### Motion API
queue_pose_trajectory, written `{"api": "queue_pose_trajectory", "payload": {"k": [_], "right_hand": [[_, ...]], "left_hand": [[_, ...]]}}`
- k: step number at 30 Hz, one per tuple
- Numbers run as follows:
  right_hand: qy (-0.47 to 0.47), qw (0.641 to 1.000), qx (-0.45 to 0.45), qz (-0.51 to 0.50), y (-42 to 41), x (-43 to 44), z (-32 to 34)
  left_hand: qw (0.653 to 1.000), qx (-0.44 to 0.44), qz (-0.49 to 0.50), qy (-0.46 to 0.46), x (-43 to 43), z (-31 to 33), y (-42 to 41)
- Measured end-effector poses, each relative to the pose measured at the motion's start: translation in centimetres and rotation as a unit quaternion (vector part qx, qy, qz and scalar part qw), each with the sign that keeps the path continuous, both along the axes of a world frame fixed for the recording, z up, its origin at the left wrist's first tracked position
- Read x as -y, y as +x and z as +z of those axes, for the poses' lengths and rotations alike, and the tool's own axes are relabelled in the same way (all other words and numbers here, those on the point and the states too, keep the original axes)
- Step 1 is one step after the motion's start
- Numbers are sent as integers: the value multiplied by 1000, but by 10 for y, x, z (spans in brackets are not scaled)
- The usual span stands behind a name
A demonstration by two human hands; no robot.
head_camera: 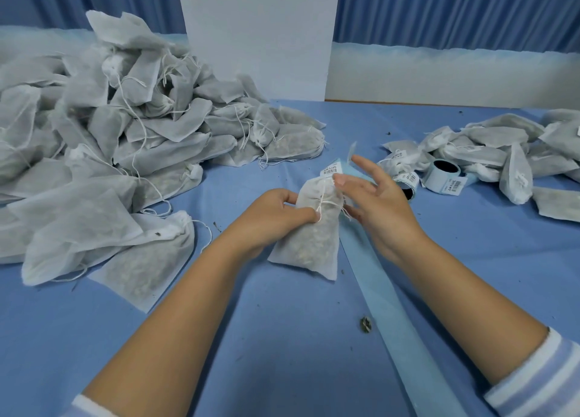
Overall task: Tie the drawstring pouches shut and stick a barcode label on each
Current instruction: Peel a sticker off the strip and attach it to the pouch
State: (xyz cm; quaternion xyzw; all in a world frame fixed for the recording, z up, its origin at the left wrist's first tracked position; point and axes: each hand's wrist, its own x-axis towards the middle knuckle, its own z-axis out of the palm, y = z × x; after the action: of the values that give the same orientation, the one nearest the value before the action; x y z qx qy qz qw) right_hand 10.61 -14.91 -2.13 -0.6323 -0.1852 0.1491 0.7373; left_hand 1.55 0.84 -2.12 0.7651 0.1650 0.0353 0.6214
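Centre frame, a filled white pouch [309,237] lies on the blue tablecloth [282,338], its neck cinched by a knotted drawstring [324,203]. A barcode label [332,169] sits at the pouch's gathered mouth.

We see the left hand [276,214] grasping the pouch from its left side, fingers curled round the edge and thumb up against the tie. The right hand [378,197] is released, its fingers spread and straight. Its thumb tip touches the top of the pouch just below the label, and we cannot tell whether it bears down.

A pale blue backing strip [398,322] runs from beside the pouch toward the bottom edge of the frame, between the two forearms. Just right of the right hand lie two label rolls [442,171], one partly hidden behind the fingers.

A large heap of pouches [110,127] fills the left and upper left of the frame, loose strings trailing from it. A smaller pile [502,153] lies at the right edge, with labels visible on several.

A crumb of dried plant matter [365,325] lies on the cloth in the lower centre. A white panel [257,33] stands at upper centre before a blue curtain [455,8]. Striped sleeves [539,382] show at the bottom corners.
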Motion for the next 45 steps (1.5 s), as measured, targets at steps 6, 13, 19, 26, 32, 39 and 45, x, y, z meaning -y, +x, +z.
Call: {"api": "queue_pose_trajectory", "payload": {"k": [6,13,19,26,32,39,45], "right_hand": [[-10,998,30,-45,4,6,9],[-88,993,19,79,0,4,5],[-130,985,37,103,0,3,2],[-138,985,74,65,-1,4,-3],[-151,982,97,50,-2,2,-3],[-93,984,139,68,-6,0,-6],[-59,992,-62,92,-5,1,0]], "left_hand": [[999,-7,47,7,-5,-3,3],[999,-4,51,4,-7,-2,4],[1000,-9,12,13,-6,-1,1],[1000,-1,-17,15,-6,-1,0],[998,8,-58,3,-5,0,-1],[994,56,62,70,5,-8,6],[983,129,108,80,11,-9,11]]}}
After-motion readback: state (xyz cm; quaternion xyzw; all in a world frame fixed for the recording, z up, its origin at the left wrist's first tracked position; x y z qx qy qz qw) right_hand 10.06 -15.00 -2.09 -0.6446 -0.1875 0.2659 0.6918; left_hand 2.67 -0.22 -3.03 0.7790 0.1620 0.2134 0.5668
